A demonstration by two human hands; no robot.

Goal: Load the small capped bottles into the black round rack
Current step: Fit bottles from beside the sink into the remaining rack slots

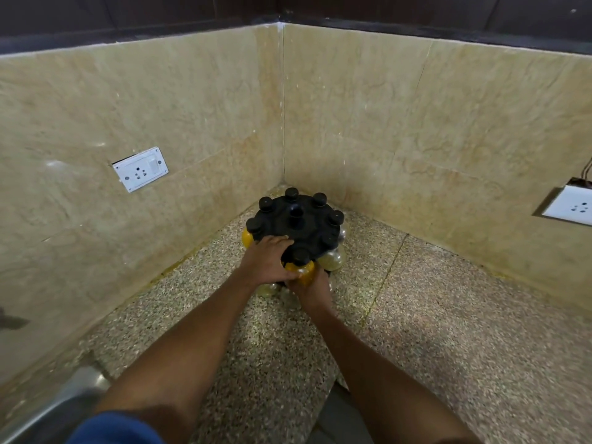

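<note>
Fingers of the right hand [309,291] curl round a yellow bottle [301,270]; left hand [267,256] lies flat on the rack [298,219].

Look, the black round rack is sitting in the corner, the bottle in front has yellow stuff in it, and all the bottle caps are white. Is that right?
Not quite. The caps are black, not white; the head view shows it. The rest holds: the black round rack sits in the corner, and the front bottle, held by the right hand, has yellow stuff in it.
</note>
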